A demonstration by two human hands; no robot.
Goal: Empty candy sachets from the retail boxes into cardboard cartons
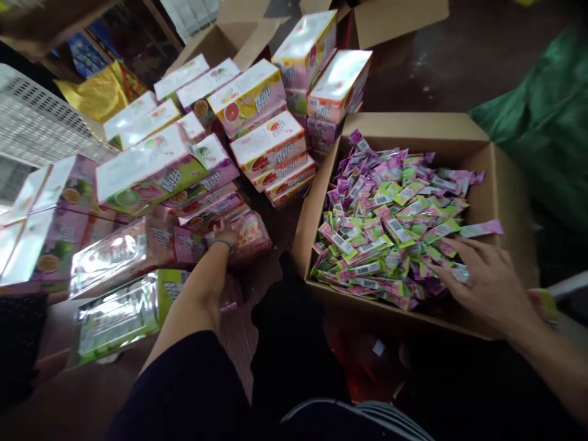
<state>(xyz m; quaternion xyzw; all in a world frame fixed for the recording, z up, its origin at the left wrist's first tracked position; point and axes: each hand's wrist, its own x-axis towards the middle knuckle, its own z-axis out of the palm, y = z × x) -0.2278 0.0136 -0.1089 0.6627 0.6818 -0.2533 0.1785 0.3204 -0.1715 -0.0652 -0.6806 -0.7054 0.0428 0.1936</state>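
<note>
My left hand reaches in among the stacked fruit-printed boxes, its fingers curled over the end of a shiny pink-orange box. The fingertips are partly hidden. On the other side, my right hand rests at the right edge of a heap of stick sachets, fingers spread and touching the top ones. These small sachets are purple, green and pink, and they lie loose in an open cardboard carton.
Fruit-printed boxes are stacked high at left and centre. Another person's dark sleeve shows at lower left, beside a green windowed pack. A white basket, open cartons and a green sack stand around.
</note>
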